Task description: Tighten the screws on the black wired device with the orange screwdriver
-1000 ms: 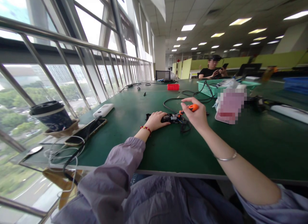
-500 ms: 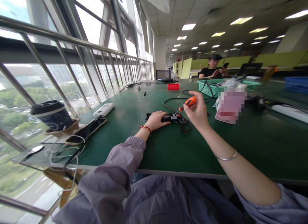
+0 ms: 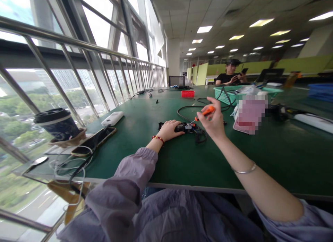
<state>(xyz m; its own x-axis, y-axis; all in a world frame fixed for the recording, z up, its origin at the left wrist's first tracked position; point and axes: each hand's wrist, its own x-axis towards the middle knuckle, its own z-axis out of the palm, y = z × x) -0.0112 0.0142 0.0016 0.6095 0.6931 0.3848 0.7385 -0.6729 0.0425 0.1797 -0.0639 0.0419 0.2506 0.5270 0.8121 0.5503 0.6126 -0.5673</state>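
My left hand (image 3: 169, 130) rests on a small black device (image 3: 187, 128) with wires that lies on the green table (image 3: 161, 155), its fingers curled over the device's left end. My right hand (image 3: 213, 123) pinches an orange-handled screwdriver (image 3: 205, 113) by the handle. The screwdriver slants down to the left, and its tip meets the top of the device. A black cable (image 3: 189, 110) loops away from the device toward the back.
At the left edge stand a lidded coffee cup (image 3: 57, 124), a phone (image 3: 94, 141) with white cords, and a white power bank (image 3: 112, 118). A red box (image 3: 187, 93) and a green basket (image 3: 229, 93) sit farther back. Another person (image 3: 230, 75) sits at the far end.
My right hand has raised the screwdriver's handle and turned it between the fingers, with the tip staying on the device. My left hand has kept still.
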